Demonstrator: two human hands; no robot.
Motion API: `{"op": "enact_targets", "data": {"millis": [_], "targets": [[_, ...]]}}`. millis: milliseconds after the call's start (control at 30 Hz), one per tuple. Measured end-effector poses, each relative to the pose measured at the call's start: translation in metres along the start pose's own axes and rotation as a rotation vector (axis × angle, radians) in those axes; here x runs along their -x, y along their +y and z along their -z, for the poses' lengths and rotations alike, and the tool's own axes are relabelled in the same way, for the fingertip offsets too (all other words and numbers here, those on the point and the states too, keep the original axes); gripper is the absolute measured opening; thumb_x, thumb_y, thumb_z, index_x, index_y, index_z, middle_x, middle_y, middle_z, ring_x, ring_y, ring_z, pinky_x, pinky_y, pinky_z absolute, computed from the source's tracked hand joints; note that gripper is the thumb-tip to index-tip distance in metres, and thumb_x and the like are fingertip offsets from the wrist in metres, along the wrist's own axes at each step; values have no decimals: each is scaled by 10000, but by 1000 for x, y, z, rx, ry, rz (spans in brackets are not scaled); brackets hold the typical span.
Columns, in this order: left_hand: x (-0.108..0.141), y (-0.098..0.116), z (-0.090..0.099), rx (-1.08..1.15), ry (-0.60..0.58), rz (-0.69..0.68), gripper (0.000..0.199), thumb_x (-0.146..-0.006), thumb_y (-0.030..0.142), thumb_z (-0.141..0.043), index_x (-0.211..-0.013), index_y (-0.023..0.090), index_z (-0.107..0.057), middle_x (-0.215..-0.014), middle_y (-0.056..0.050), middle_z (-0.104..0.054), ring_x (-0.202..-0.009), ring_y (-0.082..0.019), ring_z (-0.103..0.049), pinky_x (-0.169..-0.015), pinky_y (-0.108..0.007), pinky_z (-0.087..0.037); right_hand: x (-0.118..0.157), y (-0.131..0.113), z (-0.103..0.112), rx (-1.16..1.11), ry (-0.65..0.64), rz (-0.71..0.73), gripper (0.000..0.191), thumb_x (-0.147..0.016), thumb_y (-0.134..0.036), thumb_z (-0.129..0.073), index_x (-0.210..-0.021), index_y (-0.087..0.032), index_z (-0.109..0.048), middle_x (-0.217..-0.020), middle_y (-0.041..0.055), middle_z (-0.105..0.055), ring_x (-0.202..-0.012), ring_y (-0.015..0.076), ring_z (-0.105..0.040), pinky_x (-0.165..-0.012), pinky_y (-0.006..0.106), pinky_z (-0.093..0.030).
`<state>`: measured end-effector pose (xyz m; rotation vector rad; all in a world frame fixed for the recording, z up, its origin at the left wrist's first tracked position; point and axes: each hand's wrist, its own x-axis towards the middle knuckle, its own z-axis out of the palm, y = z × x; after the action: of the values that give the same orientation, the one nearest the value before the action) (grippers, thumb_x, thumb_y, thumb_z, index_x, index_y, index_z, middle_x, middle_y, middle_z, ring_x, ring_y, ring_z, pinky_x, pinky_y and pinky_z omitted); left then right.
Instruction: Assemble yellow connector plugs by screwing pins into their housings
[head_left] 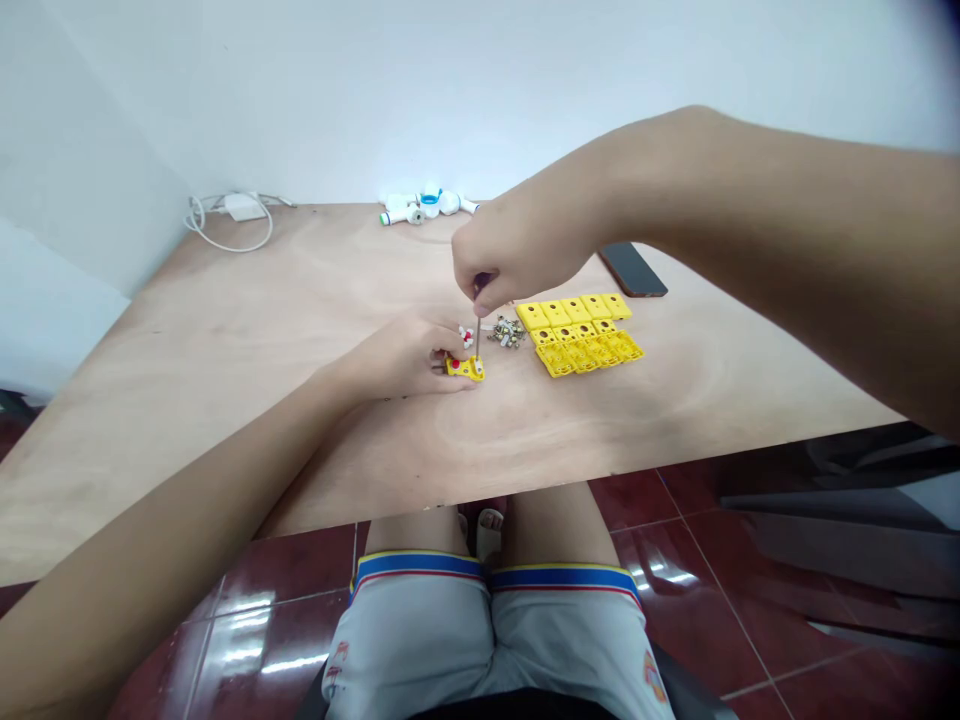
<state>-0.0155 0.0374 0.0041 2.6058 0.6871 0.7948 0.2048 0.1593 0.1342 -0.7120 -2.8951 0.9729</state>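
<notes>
From here I read the yellow plastic block (465,368) as the centre of the work: it lies on the desk (247,330) with a red spot showing on it, pinched in the fingertips of the left hand (401,358). That hand is closed on the block's near side, its fingers curled, so I count it as gripping. The right hand (510,250) is clenched around the handle of a thin screwdriver (477,335), mostly hidden in the fist, and the metal shaft points straight down onto the block's right end.

Just behind the block sits a small red-and-white plastic piece (466,337), close to the left hand's fingers. A little to the block's right lies a heap of small metal fittings (507,332), and just past it are rows of matching yellow blocks (577,335). Further right of the block and beyond lies a black phone (634,269). Well behind the block, at the desk's far edge, are white-and-blue plastic pipe fittings (424,205), and further left of those a coiled white charger cable (229,222).
</notes>
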Motion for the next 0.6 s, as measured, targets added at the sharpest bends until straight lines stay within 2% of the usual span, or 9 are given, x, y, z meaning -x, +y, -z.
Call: {"op": "enact_targets", "data": {"millis": [100,200,300,433,600], "targets": [[1,0,1,-1,-6,10,173,-969,378,-835,-905,218,-813,-872,-65,-789,-821,-227,-740,-746,-346,-568,-14,1,2,219,-116,-8,439,-976,-362,-854,-644,-172,-637,-582,-63,-466,-599,93,-548,-613,217,-362],[2,-1,2,-1,-9,30,165,-968,378,-834,-925,220,-821,-875,-62,-794,-833,-227,-744,-747,-339,-569,-22,3,3,251,-81,-80,437,-980,-357,-856,-653,-165,-638,-595,-50,-470,-695,130,-632,-655,229,-395],[1,0,2,0,-16,29,175,-967,384,-833,-916,217,-821,-871,-62,-796,-827,-225,-741,-750,-335,-562,-22,-2,-3,302,-78,-149,435,-981,-329,-854,-644,-163,-634,-596,-41,-462,-722,144,-642,-660,239,-391],[0,1,3,-12,-21,23,191,-970,390,-826,-901,212,-820,-872,-64,-790,-798,-211,-716,-727,-329,-536,-14,-26,-17,446,-124,-124,406,-953,-261,-867,-619,-163,-658,-564,-47,-449,-609,112,-535,-610,253,-307],[0,0,2,-3,-17,23,181,-959,388,-838,-920,212,-822,-873,-56,-780,-796,-207,-707,-732,-331,-528,2,-63,-26,566,-161,-154,483,-957,-146,-829,-549,-161,-570,-458,-96,-364,-475,49,-268,-551,285,-170]]}}
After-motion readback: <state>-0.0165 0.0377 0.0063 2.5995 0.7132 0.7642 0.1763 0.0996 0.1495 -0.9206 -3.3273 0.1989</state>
